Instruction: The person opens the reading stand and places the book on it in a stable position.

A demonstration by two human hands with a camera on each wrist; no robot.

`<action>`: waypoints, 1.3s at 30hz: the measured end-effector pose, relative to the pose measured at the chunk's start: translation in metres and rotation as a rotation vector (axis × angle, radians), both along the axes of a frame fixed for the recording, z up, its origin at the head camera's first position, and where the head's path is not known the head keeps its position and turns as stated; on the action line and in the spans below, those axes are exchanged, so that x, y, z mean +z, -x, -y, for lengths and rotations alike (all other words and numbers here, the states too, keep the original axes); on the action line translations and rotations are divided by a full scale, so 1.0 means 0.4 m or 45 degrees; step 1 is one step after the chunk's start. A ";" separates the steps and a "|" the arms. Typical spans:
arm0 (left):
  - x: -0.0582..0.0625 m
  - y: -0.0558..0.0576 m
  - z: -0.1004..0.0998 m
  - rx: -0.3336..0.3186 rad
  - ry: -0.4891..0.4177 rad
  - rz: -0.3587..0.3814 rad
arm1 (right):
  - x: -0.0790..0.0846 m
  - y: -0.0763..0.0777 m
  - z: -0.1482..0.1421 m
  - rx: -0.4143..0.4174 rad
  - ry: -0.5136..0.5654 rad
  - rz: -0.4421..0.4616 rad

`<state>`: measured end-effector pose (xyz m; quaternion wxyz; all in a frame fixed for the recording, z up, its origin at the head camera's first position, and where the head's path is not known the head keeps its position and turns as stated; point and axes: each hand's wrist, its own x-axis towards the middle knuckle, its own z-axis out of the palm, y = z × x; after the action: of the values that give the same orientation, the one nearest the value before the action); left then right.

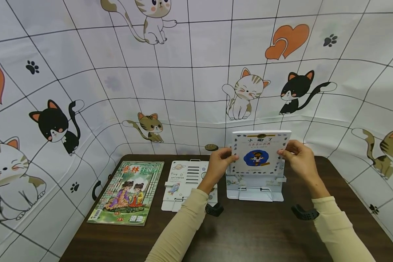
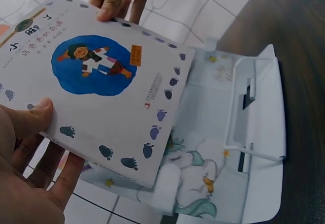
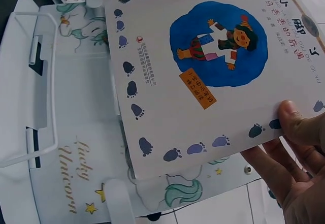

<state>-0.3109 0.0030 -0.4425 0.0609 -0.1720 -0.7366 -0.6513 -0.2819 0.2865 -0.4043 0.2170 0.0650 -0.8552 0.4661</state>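
Observation:
Both hands hold a white book [image 1: 243, 140] with a blue oval picture and a footprint border on its cover. My left hand [image 1: 218, 164] grips its left edge, thumb on the cover and fingers behind, as the left wrist view shows. On the opposite edge, my right hand [image 1: 299, 162] pinches it the same way. The book stands in front of the upper part of a white unicorn-printed book stand [image 1: 255, 194], above its wire page holder [image 2: 232, 107]. Part of the stand's back is hidden by the book.
A second white book stand [image 1: 177, 183], printed "Tiny universe", lies left of the first. Farther left is a magazine [image 1: 131, 193] with two illustrated figures. All rest on a dark brown table [image 1: 249, 233], before a cat-patterned wall covering [image 1: 196, 83].

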 end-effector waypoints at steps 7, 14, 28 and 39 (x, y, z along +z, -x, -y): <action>-0.030 0.005 -0.002 0.018 0.035 0.010 | -0.024 0.005 0.000 -0.023 -0.035 0.042; -0.053 -0.001 -0.010 0.103 0.119 0.047 | -0.054 0.003 -0.002 -0.043 -0.054 0.074; -0.084 -0.016 -0.032 0.268 0.305 -0.193 | -0.123 -0.004 -0.006 -0.248 -0.139 0.076; -0.110 -0.017 -0.042 0.363 0.340 -0.218 | -0.148 -0.002 0.009 -0.325 -0.124 0.092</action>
<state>-0.3040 0.0199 -0.4864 0.1916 -0.1274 -0.8253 -0.5157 -0.2812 0.2830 -0.4635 0.2403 -0.0505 -0.8853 0.3949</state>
